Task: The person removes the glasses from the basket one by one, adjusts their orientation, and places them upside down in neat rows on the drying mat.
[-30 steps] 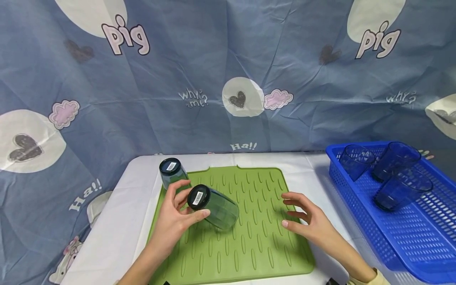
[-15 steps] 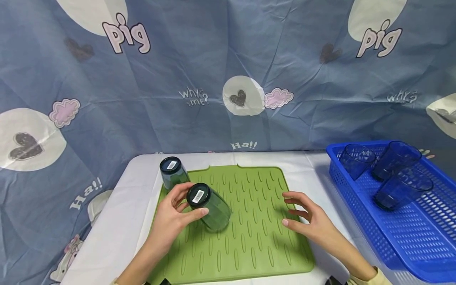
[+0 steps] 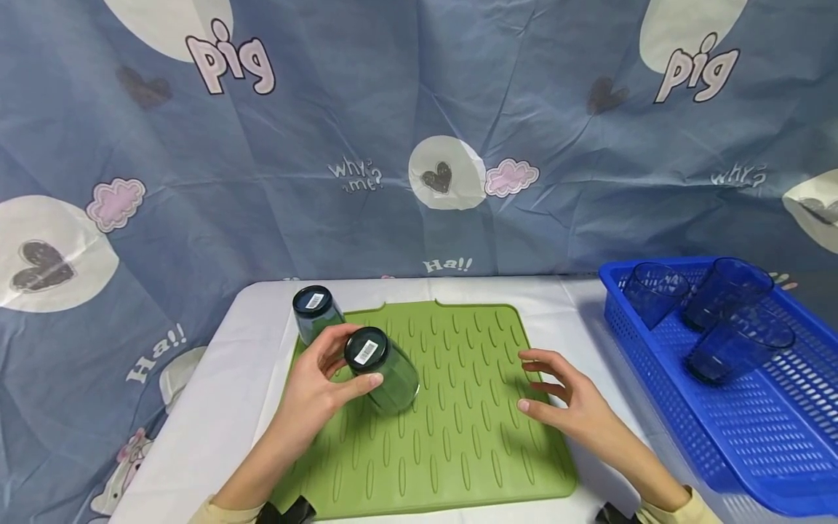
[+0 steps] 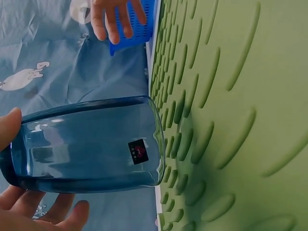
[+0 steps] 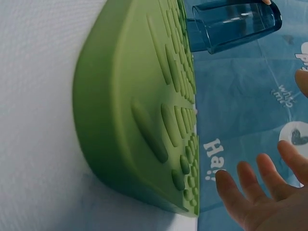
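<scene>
My left hand grips a clear blue drinking glass near its base. The glass is upside down and tilted, its dark base with a white barcode label facing up. In the left wrist view, the rim of this glass is close to the ribbed green mat; I cannot tell whether they touch. A second upside-down glass stands at the mat's far left corner, partly behind my left fingers. Over the mat's right side, my right hand holds nothing, fingers spread and slightly bent.
To the right stands a blue perforated basket with three glasses leaning inside, one being a tilted glass. A white cloth covers the table around the mat. Behind hangs a printed blue curtain.
The glass in my left hand has swung from a strong tilt to a steeper, more upright one, its rim end moving left. My right hand has barely moved.
</scene>
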{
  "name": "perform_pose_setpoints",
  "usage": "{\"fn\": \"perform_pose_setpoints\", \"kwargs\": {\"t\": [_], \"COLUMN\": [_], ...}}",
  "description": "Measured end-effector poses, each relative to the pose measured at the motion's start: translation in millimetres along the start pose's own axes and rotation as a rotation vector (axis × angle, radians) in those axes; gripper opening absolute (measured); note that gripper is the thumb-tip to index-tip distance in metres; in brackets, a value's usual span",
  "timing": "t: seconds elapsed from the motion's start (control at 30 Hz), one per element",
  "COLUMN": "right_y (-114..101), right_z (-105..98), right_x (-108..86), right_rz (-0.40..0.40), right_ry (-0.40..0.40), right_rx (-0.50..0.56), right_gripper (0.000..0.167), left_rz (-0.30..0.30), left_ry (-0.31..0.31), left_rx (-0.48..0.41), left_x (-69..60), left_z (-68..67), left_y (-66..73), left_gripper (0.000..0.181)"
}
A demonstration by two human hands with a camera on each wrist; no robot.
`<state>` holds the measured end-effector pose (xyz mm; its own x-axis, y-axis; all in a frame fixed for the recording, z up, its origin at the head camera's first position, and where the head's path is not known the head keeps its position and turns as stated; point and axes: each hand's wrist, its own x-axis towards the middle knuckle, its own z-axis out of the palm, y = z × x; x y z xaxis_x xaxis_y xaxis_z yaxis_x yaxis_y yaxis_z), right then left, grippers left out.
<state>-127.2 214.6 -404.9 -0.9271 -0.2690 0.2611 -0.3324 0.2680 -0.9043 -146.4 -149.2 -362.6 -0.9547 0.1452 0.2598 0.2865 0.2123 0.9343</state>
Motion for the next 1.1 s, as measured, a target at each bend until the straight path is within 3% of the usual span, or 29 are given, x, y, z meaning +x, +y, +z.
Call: {"fn": "perform_pose_setpoints", "kwargs": {"t": [0.53, 0.9, 1.1], "right_y": [2.2, 8.1, 8.3], "right_z": [-3.2, -5.4, -6.3], "right_x": [3.7, 2.6, 3.2], "right_rz": [0.045, 0.026, 0.007], "right_ry": [0.003, 0.018, 0.016], "right_rx": [0.011, -0.005, -0.001], "right_gripper": [0.059, 0.057, 0.055], "left_rz": [-0.013, -0.005, -0.012], "left_ry": [-0.042, -0.044, -0.019], "left_rx": [-0.021, -0.104, -0.107], "left_x": [26.8, 44.5, 52.8], "left_z": [3.6, 17.9, 25.2], "left_y": [2.6, -4.5, -5.0], "left_gripper": [0.064, 0.063, 0.063]}}
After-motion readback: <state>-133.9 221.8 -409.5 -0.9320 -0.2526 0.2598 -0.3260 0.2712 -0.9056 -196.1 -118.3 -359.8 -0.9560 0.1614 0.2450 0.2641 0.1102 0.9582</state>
